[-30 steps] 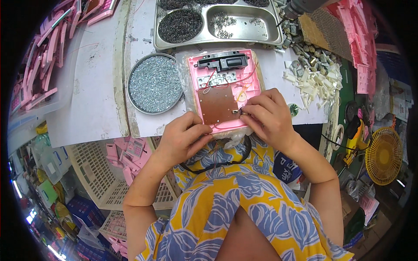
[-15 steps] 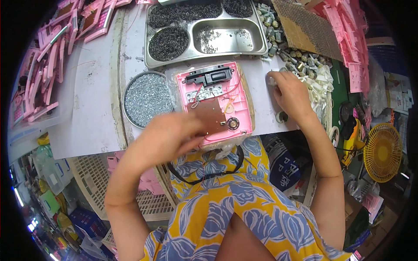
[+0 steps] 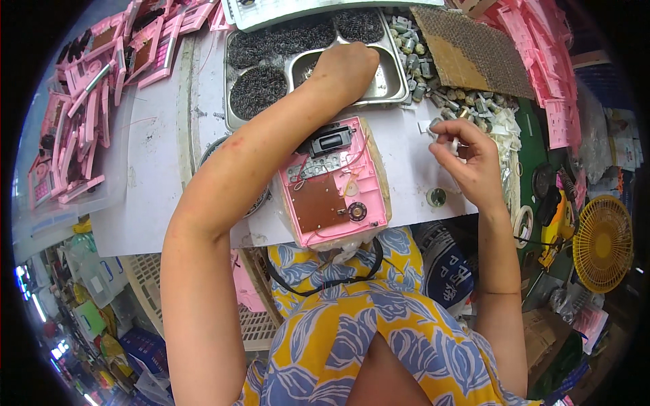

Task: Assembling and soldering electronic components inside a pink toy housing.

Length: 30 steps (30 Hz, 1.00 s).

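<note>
My left hand [image 3: 349,71] reaches across into the bare-metal compartment of the steel tray [image 3: 233,120]. Its fingers curl downward, and what they pinch, if anything, is hidden. My right hand [image 3: 470,159] is raised over the right of the table, fingers bent round a small white piece [image 3: 456,145]. A small grey-and-white part [image 3: 432,126] shows at its fingertips. Between my arms lies an opened pink plastic housing [image 3: 369,172] on a wrapped pad. Inside are a brown board [image 3: 318,201], a black mechanism [image 3: 332,141], a round dark part [image 3: 357,212] and thin wires.
Small dark springs [image 3: 257,91] fill other tray compartments. A round dish of screws [image 3: 261,196] is partly behind my left forearm. Small metal motors [image 3: 420,68] and white plastic parts [image 3: 506,135] lie beside cardboard [image 3: 470,57]. Pink housings [image 3: 81,115] pile up left; a yellow fan [image 3: 602,243] stands right.
My left hand has gone from the pink housing up into the steel tray. The right hand has turned, its fingers now round a white piece. The view has shifted slightly.
</note>
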Available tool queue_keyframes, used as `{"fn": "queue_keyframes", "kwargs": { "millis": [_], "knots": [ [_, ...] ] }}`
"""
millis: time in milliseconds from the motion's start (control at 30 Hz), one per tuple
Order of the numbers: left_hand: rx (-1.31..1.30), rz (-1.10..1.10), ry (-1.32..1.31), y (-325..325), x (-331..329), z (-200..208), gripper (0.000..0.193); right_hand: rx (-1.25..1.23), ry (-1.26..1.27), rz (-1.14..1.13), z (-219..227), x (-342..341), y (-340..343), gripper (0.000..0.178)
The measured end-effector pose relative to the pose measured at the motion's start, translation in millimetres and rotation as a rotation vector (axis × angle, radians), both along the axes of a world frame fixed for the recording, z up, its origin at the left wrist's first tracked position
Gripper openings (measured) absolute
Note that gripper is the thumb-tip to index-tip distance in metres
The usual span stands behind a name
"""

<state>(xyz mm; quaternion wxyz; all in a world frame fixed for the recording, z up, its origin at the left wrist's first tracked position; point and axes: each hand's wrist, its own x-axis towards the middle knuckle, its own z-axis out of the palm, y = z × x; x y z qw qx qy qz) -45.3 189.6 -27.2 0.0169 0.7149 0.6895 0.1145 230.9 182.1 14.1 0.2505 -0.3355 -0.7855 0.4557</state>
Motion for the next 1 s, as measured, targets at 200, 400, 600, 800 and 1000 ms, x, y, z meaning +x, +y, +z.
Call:
{"fn": "queue_keyframes", "kwargs": {
  "millis": [200, 400, 600, 800, 1000],
  "knots": [
    [0.173, -0.011, -0.172, -18.5, -10.5, 1.3, 0.014, 0.015, 0.067, -0.047, 5.8, -7.3, -1.7, 0.019],
    [0.288, -0.078, -0.441, -55.6, 3.2, 42.1, 0.018, 0.086, -0.131, 0.016, 17.3, -74.6, 26.3, 0.031],
    [-0.107, 0.06, -1.269, -91.4, -6.5, 55.9, 0.027, 0.258, -0.033, 0.341, 18.9, -96.5, 36.6, 0.023],
    [-0.253, 0.207, -1.725, -114.8, -22.2, 55.6, 0.03, 0.527, -0.171, 0.137, 12.8, -96.2, 33.9, 0.031],
    [-0.313, 0.17, -1.909, -178.2, 18.3, 63.7, 0.032, 0.034, 0.334, 0.222, 29.8, -59.7, -31.0, 0.033]
  ]
}}
